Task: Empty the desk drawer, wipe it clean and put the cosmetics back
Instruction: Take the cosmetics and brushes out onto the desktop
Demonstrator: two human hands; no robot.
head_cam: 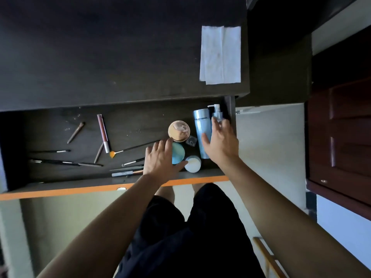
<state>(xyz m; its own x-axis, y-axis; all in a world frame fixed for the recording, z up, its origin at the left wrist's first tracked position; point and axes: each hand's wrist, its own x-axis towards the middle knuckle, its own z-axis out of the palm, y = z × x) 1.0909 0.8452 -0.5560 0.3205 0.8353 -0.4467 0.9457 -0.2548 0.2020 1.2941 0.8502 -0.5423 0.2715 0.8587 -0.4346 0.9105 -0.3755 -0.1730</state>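
Since the drawer (60, 133) holds all its cosmetics, emptying looks barely begun. The right hand (220, 141), fingers straight and grasping nothing, hangs over the drawer's right end. The tall blue bottle (201, 125) lies just at its 9 o'clock, long axis running 12 to 6, and the pump bottle (217, 114) sits at its 12. The left hand (160, 159), spread and released, covers a teal jar (178, 153) that shows at its 3 o'clock. For the blue bottle, the right hand is plainly the nearer.
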